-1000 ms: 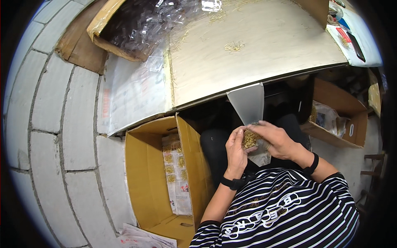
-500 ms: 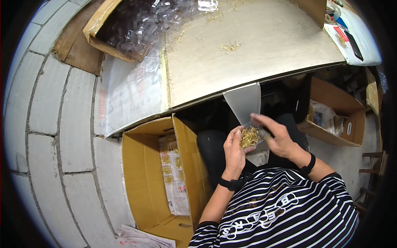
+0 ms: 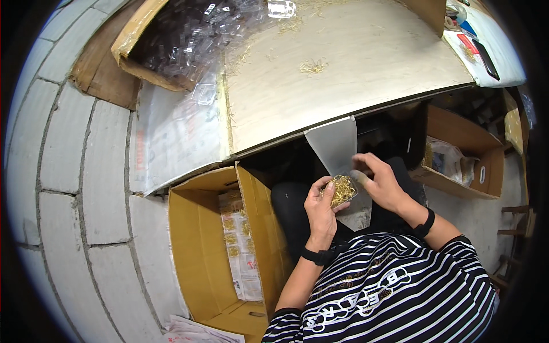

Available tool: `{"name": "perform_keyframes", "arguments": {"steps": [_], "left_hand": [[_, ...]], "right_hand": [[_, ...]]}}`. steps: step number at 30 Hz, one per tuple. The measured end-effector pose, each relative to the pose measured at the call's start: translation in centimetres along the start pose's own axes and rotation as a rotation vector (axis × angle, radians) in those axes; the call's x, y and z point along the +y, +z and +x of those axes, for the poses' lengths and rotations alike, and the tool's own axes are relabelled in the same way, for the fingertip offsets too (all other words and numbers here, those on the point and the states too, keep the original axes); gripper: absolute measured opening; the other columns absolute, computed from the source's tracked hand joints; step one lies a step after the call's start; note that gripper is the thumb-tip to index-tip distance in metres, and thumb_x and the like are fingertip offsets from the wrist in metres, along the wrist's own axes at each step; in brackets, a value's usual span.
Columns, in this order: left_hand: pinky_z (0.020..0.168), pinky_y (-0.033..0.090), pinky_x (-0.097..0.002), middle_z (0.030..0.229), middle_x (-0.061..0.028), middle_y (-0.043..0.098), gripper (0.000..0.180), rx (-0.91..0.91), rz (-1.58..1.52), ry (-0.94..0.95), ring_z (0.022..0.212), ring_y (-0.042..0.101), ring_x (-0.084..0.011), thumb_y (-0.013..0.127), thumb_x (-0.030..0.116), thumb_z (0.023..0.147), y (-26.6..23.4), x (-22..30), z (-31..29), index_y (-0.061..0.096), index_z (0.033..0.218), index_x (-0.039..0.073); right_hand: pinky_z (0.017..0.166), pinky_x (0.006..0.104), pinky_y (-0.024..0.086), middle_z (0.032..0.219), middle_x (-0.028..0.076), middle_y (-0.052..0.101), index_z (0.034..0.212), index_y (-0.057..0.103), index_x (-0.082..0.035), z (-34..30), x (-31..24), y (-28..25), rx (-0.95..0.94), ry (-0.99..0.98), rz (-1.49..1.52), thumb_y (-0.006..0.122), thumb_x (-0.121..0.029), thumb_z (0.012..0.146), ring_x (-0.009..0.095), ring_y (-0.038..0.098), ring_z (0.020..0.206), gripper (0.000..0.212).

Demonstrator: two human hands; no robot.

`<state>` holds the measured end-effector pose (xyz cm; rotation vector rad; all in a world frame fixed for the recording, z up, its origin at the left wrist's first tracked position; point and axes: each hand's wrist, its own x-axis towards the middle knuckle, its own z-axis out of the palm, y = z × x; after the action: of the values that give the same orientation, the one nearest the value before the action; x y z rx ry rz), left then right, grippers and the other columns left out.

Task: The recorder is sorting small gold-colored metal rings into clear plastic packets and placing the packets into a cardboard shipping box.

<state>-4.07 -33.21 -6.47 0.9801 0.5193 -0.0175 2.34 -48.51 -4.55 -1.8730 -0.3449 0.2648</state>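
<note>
My left hand is closed around a small clear plastic box, held over my lap below the table edge. A tangled heap of gold-coloured bent wire hooks fills it to the top. My right hand hovers just right of the box, its fingers bent and the thumb apart from them; I see nothing between them. Just beyond my hands, a translucent grey plastic chute slopes down from the table edge.
Loose gold hooks lie scattered on the pale tabletop. Clear plastic boxes pile up at far left. A cardboard carton with filled boxes stands at left, another carton at right. A black phone lies far right.
My right hand has drawn back slightly from over the box, its fingers now more bent. The left hand still holds the box, a little lower and tilted.
</note>
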Motion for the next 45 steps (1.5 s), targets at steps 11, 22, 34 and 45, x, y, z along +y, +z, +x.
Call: {"name": "perform_keyframes", "arguments": {"steps": [11, 22, 34, 45], "left_hand": [[0.061, 0.054, -0.0237, 0.099, -0.0059, 0.061, 0.027, -0.073, -0.075, 0.041, 0.080, 0.063, -0.0111, 0.041, 0.025, 0.101, -1.1, -1.3, 0.9, 0.053, 0.113, 0.003], [0.070, 0.058, -0.0323, 0.109, -0.0072, 0.059, 0.034, -0.061, -0.134, -0.026, 0.093, 0.062, -0.0157, 0.037, 0.031, 0.101, -1.5, 0.0, 0.6, 0.052, 0.114, 0.003], [0.068, 0.058, -0.0316, 0.103, -0.0079, 0.060, 0.036, -0.007, -0.100, 0.085, 0.089, 0.063, -0.0156, 0.034, 0.032, 0.102, -1.0, 0.9, -0.1, 0.054, 0.111, 0.003], [0.054, 0.057, -0.0281, 0.087, -0.0063, 0.066, 0.026, 0.157, 0.038, 0.155, 0.070, 0.067, -0.0144, 0.053, 0.028, 0.095, -5.5, 11.0, -3.2, 0.059, 0.103, 0.004]], "right_hand": [[0.113, 0.0541, 0.007, 0.149, 0.008, 0.032, 0.141, 0.036, -0.008, -0.6, -0.5, 1.1, -0.308, -0.545, -0.856, 0.056, -0.033, 0.087, 0.022, 0.023, 0.141, 0.063], [0.113, 0.0501, 0.016, 0.148, 0.011, 0.031, 0.143, 0.030, -0.006, -1.3, -1.5, 1.4, -0.378, -0.567, -0.721, 0.059, -0.036, 0.084, 0.024, 0.023, 0.140, 0.073], [0.107, 0.0472, 0.032, 0.139, 0.018, 0.042, 0.134, 0.042, 0.000, -0.9, -2.3, 1.3, -0.273, -0.656, -0.470, 0.063, -0.024, 0.084, 0.032, 0.038, 0.132, 0.060], [0.095, 0.0400, 0.045, 0.123, 0.021, 0.054, 0.126, 0.048, 0.000, 0.0, -2.7, 0.0, -0.050, -0.522, -0.324, 0.059, 0.005, 0.076, 0.038, 0.053, 0.113, 0.051]]}}
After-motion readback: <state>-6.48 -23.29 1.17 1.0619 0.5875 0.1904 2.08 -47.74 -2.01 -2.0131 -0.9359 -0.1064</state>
